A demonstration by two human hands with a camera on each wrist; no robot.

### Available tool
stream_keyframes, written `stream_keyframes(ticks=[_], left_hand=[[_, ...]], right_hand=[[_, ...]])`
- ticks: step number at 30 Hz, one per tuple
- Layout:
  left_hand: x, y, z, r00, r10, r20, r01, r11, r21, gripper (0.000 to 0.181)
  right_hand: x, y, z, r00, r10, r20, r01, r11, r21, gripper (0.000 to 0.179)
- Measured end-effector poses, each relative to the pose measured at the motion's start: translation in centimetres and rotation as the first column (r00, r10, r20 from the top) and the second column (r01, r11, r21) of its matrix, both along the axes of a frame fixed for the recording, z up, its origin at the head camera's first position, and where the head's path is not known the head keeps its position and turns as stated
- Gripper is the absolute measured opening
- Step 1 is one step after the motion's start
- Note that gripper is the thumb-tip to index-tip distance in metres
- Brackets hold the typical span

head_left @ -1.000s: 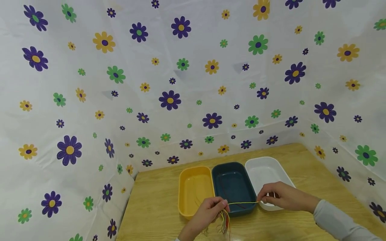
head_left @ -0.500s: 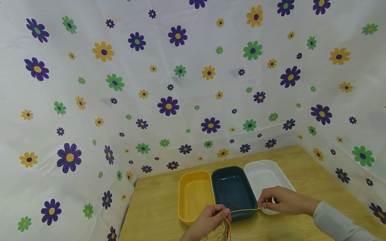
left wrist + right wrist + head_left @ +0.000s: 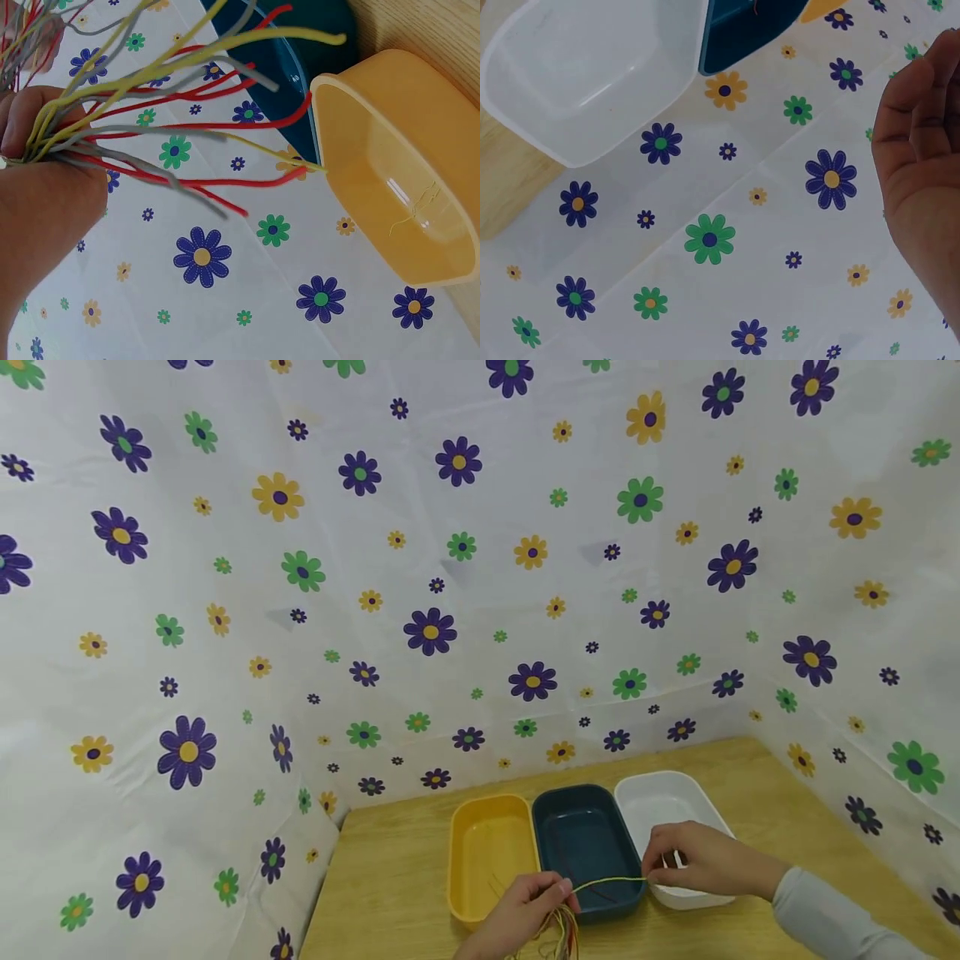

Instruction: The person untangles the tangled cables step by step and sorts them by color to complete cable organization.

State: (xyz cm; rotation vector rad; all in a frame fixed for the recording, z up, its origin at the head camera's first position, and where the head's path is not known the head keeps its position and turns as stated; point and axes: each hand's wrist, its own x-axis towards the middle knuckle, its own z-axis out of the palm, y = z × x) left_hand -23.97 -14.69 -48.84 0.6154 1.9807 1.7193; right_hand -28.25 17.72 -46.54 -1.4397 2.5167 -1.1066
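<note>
My left hand pinches a bundle of thin strings above the front of the trays. Yellow, red and grey loose ends fan out of that grip in the left wrist view. A single yellow string runs from the bundle to my right hand, which pinches its far end near the white tray. It bows slightly upward between the hands. In the right wrist view, the right hand is cut off by the edge, and its fingertips and the string are out of sight.
A yellow tray holds thin yellow strands. Beside it, a dark blue tray has a dark red strand in it. The white tray stands on the right. Flower-patterned sheeting encloses the wooden table.
The yellow string between the hands has gone from nearly straight to sagging, then to a slight upward bow. Both hands keep their pinch. The head view has tilted up a little.
</note>
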Motion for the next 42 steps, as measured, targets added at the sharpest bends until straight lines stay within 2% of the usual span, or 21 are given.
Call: stream_keyframes(ticks=[3, 6, 10, 17, 24, 27, 33, 36, 42], left_hand=[[-0.2, -0.1, -0.2, 0.999, 0.037, 0.025, -0.038, 0.999, 0.031, 0.054], [-0.3, -0.1, -0.6, 0.996, 0.070, 0.062, -0.074, 0.995, 0.064, 0.057], [-0.3, -0.1, -1.2, 0.995, 0.082, 0.058, -0.086, 0.993, 0.083, 0.051], [0.3, -0.4, -1.6, 0.993, 0.094, 0.072, -0.100, 0.992, 0.081, 0.043], [0.1, -1.0, -1.3, 0.989, 0.132, 0.062, -0.137, 0.988, 0.078, 0.043], [0.1, -1.1, -1.2, 0.987, 0.146, 0.061, -0.150, 0.986, 0.076, 0.042], [0.4, -1.4, -0.9, 0.982, 0.174, 0.070, -0.179, 0.982, 0.060, 0.041], [0.5, -1.6, -0.8, 0.981, 0.181, 0.072, -0.185, 0.981, 0.053, 0.040], [0.9, -1.9, -0.6, 0.971, 0.210, 0.110, -0.215, 0.976, 0.032, 0.039]], right_hand=[[-0.6, -0.2, 0.4, 0.998, -0.063, -0.009, 0.062, 0.996, -0.064, 0.010], [-1.1, -0.6, 0.8, 0.993, -0.113, 0.042, 0.117, 0.988, -0.099, 0.008], [-1.7, -1.9, 0.9, 0.973, -0.193, 0.129, 0.208, 0.971, -0.114, 0.008], [-3.1, -6.6, -0.6, 0.911, -0.346, 0.223, 0.373, 0.923, -0.091, 0.018], [-4.1, -11.2, -2.3, 0.837, -0.516, 0.181, 0.517, 0.855, 0.046, 0.011], [-4.4, -12.9, -3.0, 0.823, -0.542, 0.167, 0.536, 0.840, 0.085, 0.009], [-5.2, -15.9, -4.5, 0.824, -0.546, 0.150, 0.535, 0.837, 0.113, 0.005], [-5.6, -17.0, -5.3, 0.819, -0.561, 0.123, 0.546, 0.827, 0.137, 0.006], [-5.9, -18.5, -7.4, 0.790, -0.604, 0.107, 0.578, 0.791, 0.199, 0.007]])
